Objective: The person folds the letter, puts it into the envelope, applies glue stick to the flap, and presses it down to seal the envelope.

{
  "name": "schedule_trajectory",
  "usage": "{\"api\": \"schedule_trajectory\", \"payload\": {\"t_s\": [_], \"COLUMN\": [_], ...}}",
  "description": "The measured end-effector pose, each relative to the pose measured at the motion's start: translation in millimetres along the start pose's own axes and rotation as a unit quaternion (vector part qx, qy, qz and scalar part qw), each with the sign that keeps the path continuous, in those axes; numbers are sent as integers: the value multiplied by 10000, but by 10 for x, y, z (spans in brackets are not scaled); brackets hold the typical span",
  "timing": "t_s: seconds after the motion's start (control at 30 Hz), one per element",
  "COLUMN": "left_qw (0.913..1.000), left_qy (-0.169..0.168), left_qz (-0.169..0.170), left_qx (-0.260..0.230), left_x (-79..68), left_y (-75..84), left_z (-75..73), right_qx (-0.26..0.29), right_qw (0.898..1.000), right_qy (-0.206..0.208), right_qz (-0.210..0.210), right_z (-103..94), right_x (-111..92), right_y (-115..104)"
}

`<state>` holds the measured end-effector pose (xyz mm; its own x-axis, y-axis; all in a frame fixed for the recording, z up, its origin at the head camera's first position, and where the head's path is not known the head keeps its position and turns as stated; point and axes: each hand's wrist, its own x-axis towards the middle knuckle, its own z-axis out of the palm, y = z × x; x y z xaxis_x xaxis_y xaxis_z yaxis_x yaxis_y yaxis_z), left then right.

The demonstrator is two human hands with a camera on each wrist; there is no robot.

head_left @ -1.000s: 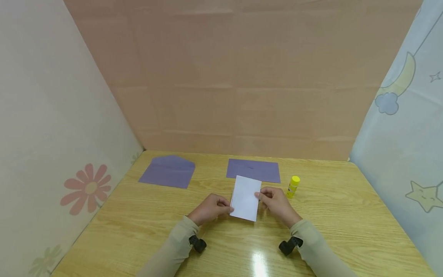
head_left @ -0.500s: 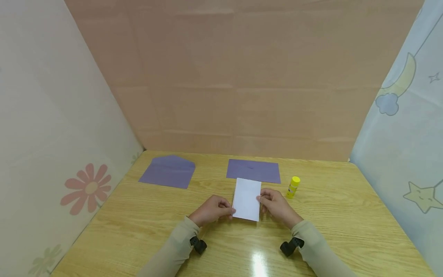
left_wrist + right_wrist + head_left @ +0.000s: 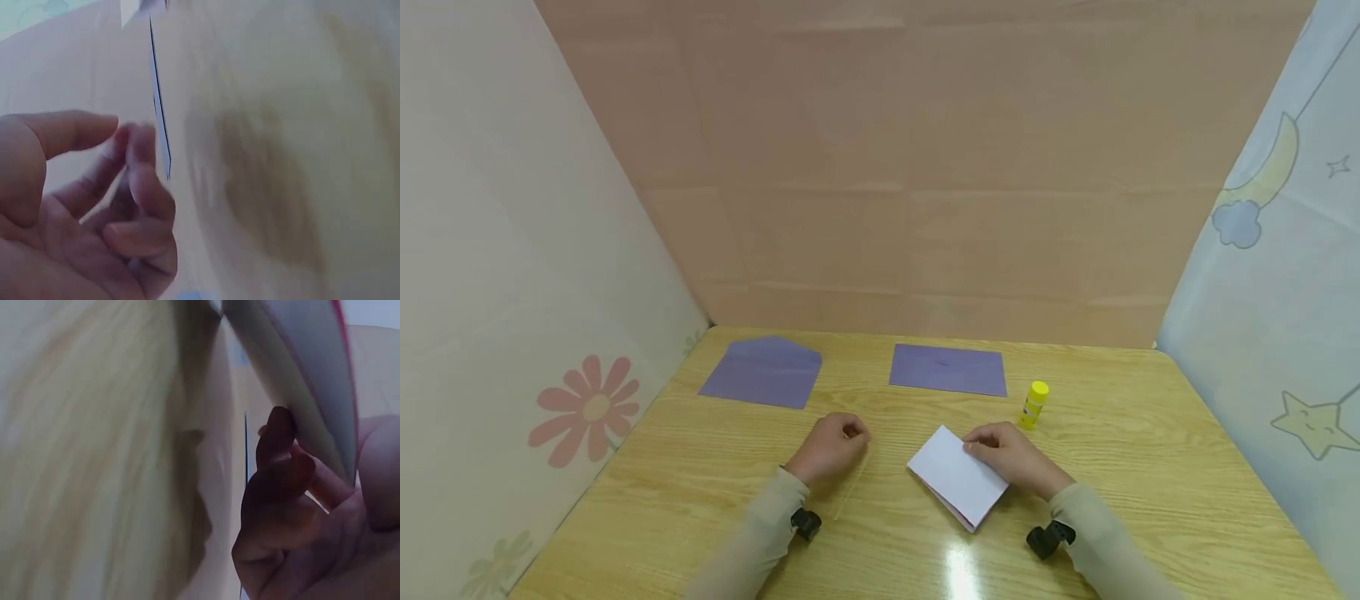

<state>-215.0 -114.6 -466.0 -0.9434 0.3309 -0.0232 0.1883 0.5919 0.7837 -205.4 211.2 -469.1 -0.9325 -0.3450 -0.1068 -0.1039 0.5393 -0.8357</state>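
My right hand (image 3: 1011,454) pinches a folded white card (image 3: 958,477) by its far right edge, close over the table. In the head view the card is turned at an angle, its near edge slightly parted. In the right wrist view, the folded card (image 3: 300,369) shows a pink-red edge, with the thumb on one side and fingers on the other. My left hand (image 3: 831,448) is apart from the card, to its left. Its fingers are loosely bent, and in the left wrist view nothing shows between the thumb and fingers (image 3: 150,187).
On the wooden table (image 3: 700,500), a purple envelope (image 3: 765,375) with its flap raised lies back left. Another purple envelope (image 3: 947,370) lies flat at the back middle. A yellow glue stick (image 3: 1034,406) stands upright beyond my right hand. Patterned walls border both sides.
My left hand has let go of the card and moved left. My right hand has turned the card sideways and brought it nearer. The envelopes and glue stick are where they were.
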Motion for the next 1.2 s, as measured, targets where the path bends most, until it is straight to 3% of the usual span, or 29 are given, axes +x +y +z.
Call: {"api": "schedule_trajectory", "payload": {"t_s": [0.1,0.23,0.4,0.53,0.67,0.87,1.03,1.2], "left_qw": [9978,9895,9736,9674,9670,9642,9629,9642], "left_qy": [471,879,684,419,145,-311,-600,-665], "left_qz": [-251,-536,-1141,-1529,-1584,-1377,-1253,-965], "left_qx": [404,1019,1854,1974,1990,2244,2313,2378], "left_x": [5,47,63,57,55,52,-6,-87], "left_y": [-54,-179,-322,-380,-422,-389,-218,-31], "left_z": [-138,-352,-592,-688,-707,-662,-564,-397], "right_qx": [-431,-590,-690,-752,-775,-858,-818,-813], "right_qw": [9989,9981,9975,9968,9962,9956,9961,9963], "right_qy": [149,153,-22,-186,-298,-248,-215,-202], "right_qz": [-99,-130,-135,-212,-277,-282,-234,-202], "right_z": [-36,-93,-163,-206,-246,-283,-296,-312], "right_x": [-29,-60,-97,-136,-168,-178,-180,-191], "right_y": [29,83,150,189,205,190,188,178]}}
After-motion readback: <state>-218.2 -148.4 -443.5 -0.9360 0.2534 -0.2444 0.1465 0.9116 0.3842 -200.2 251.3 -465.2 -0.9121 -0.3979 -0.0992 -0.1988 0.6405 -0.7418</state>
